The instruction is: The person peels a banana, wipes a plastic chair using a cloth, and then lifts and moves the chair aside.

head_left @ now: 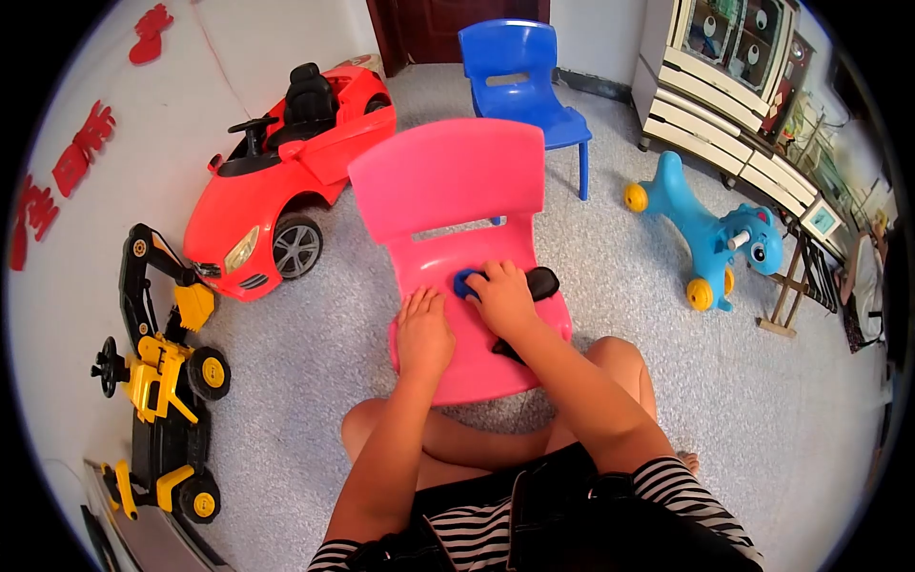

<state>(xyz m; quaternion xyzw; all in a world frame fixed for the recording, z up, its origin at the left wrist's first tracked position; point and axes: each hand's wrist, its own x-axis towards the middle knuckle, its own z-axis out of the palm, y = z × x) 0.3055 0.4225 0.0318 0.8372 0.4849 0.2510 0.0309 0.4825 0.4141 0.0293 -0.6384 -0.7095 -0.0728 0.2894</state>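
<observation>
A pink plastic chair (457, 181) stands in front of me, its seat towards my crossed legs. On the left part of the seat my left hand (425, 334) lies flat, fingers together and stretched forward, holding nothing. My right hand (503, 300) reaches over the middle of the seat, its fingers bent over a small blue object (467, 283), whose kind I cannot make out. A dark, rounded, shiny piece (543, 283) shows just right of that hand. Another black piece (506, 351) sticks out under my right wrist; whether the two join is hidden.
A blue chair (519, 91) stands behind the pink one. To the left are a red ride-on car (276, 191) and a yellow-black toy excavator (157, 381). A blue ride-on animal (710, 229) stands at right, before a white cabinet (710, 114).
</observation>
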